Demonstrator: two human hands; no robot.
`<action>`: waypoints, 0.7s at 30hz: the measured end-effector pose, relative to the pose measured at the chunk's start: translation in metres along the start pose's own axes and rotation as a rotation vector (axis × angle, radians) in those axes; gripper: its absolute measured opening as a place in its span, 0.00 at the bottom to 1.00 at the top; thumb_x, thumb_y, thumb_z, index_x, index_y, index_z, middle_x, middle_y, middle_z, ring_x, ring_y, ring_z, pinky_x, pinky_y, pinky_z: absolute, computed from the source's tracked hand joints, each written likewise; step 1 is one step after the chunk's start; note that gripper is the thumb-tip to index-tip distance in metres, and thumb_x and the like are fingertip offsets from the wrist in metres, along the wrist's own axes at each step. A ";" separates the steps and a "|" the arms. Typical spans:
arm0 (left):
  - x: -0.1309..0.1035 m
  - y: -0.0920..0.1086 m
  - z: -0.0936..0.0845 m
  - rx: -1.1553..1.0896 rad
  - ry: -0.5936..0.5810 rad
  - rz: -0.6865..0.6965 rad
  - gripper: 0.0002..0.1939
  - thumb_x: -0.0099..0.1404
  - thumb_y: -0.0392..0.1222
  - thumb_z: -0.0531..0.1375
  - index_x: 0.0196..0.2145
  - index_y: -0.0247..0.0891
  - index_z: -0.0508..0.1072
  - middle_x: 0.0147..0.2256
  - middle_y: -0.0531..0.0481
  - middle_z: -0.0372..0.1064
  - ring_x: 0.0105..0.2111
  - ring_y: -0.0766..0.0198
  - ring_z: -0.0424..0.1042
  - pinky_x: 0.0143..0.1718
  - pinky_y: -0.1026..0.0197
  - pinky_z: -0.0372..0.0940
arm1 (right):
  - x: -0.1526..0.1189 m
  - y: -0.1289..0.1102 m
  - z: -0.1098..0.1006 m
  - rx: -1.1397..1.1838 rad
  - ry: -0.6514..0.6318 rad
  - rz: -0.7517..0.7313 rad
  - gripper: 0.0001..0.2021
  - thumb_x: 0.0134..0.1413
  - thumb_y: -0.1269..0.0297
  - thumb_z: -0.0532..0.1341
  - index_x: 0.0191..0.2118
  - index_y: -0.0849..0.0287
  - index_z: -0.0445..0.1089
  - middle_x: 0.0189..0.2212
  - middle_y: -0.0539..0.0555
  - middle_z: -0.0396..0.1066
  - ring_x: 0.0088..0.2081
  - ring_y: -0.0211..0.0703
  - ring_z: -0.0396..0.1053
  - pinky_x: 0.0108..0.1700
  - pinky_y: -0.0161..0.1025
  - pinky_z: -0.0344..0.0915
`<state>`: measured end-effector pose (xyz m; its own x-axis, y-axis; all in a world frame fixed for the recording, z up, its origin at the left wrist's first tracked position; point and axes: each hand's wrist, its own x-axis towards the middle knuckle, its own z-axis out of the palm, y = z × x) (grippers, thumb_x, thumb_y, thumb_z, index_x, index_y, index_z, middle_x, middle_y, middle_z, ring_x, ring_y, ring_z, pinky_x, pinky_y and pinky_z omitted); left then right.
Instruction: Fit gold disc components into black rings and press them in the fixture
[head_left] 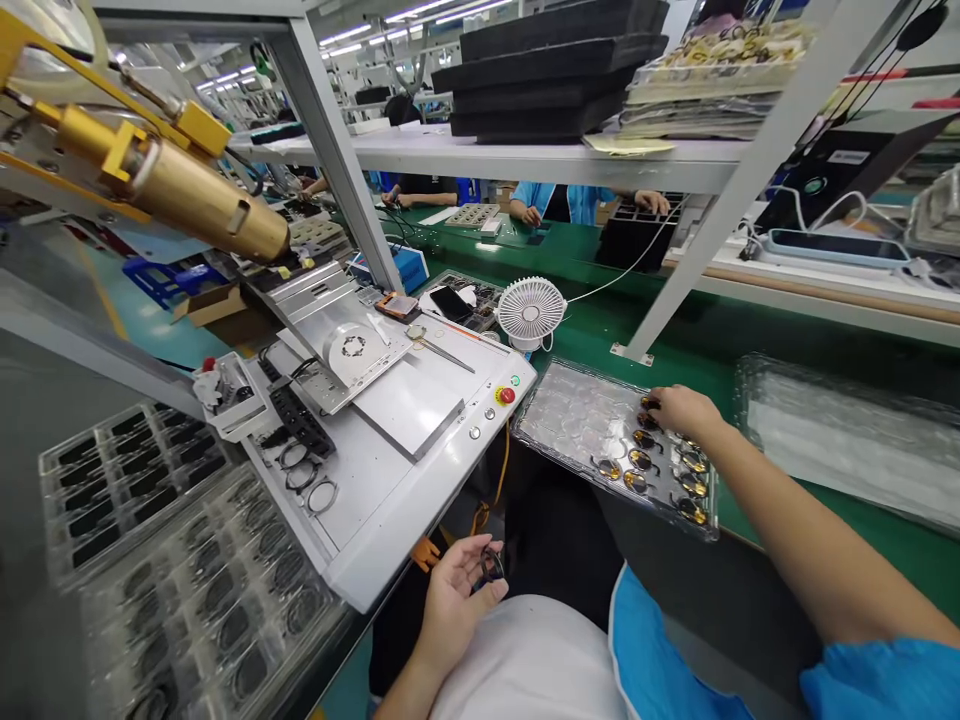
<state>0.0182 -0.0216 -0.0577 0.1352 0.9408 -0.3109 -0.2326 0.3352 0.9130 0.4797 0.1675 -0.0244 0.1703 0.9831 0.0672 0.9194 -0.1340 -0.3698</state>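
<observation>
My left hand (459, 592) is near my lap, its fingers curled round a small dark ring-shaped part (491, 566). To the right, my right hand (679, 412) reaches over a clear plastic tray (574, 405), with its fingertips down at a dark and amber round part at the top of a column. Whether the fingertips grip that part is hidden. Several round amber and black parts (640, 459) with short tails lie in the right half of this tray.
A white machine bed (409, 500) with buttons and a metal fixture (352, 350) stands at the left, below a gold cylinder (210, 205). A small white fan (532, 310) stands behind the tray. Trays of dark parts (217, 600) lie lower left. A slanted shelf post (720, 215) rises behind my right hand.
</observation>
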 end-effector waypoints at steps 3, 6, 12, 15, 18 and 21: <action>0.000 0.001 0.002 -0.009 -0.010 0.001 0.28 0.50 0.42 0.77 0.48 0.37 0.78 0.50 0.35 0.78 0.53 0.47 0.76 0.59 0.46 0.68 | -0.001 -0.002 0.000 -0.083 -0.063 0.028 0.02 0.45 0.68 0.67 0.25 0.59 0.74 0.27 0.68 0.73 0.35 0.65 0.75 0.40 0.54 0.67; -0.001 0.000 0.002 -0.052 -0.025 0.003 0.27 0.51 0.41 0.77 0.48 0.38 0.77 0.48 0.37 0.79 0.52 0.48 0.77 0.58 0.46 0.68 | -0.001 -0.009 -0.006 -0.119 -0.062 0.042 0.03 0.49 0.71 0.65 0.26 0.59 0.75 0.27 0.67 0.73 0.36 0.64 0.76 0.39 0.51 0.66; 0.000 0.008 0.005 -0.177 -0.070 -0.008 0.28 0.50 0.41 0.78 0.49 0.40 0.77 0.49 0.40 0.77 0.49 0.50 0.78 0.54 0.49 0.69 | -0.035 -0.065 0.009 0.081 -0.087 -0.072 0.14 0.61 0.66 0.57 0.45 0.59 0.79 0.34 0.61 0.79 0.36 0.55 0.77 0.38 0.45 0.70; 0.005 0.023 0.011 -0.213 -0.180 -0.004 0.33 0.49 0.43 0.78 0.52 0.43 0.76 0.57 0.38 0.71 0.47 0.51 0.79 0.50 0.52 0.70 | -0.079 -0.126 0.032 0.475 -0.209 -0.420 0.13 0.64 0.61 0.59 0.45 0.56 0.80 0.35 0.57 0.79 0.35 0.50 0.78 0.40 0.44 0.73; 0.009 0.039 0.012 -0.235 -0.295 -0.011 0.40 0.46 0.46 0.79 0.57 0.45 0.73 0.62 0.35 0.64 0.45 0.52 0.79 0.45 0.54 0.70 | -0.120 -0.183 0.048 0.778 -0.256 -0.710 0.10 0.67 0.62 0.60 0.42 0.54 0.80 0.37 0.56 0.79 0.35 0.45 0.77 0.39 0.40 0.74; 0.009 0.049 0.004 -0.234 -0.320 -0.036 0.41 0.44 0.48 0.80 0.56 0.43 0.74 0.59 0.36 0.66 0.43 0.54 0.79 0.43 0.57 0.69 | -0.140 -0.213 0.054 0.887 -0.241 -0.827 0.07 0.67 0.67 0.61 0.39 0.56 0.78 0.36 0.56 0.77 0.35 0.42 0.76 0.37 0.36 0.72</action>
<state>0.0115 0.0027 -0.0150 0.4321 0.8771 -0.2097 -0.4305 0.4049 0.8067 0.2403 0.0648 -0.0051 -0.5035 0.7426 0.4415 0.1458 0.5767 -0.8038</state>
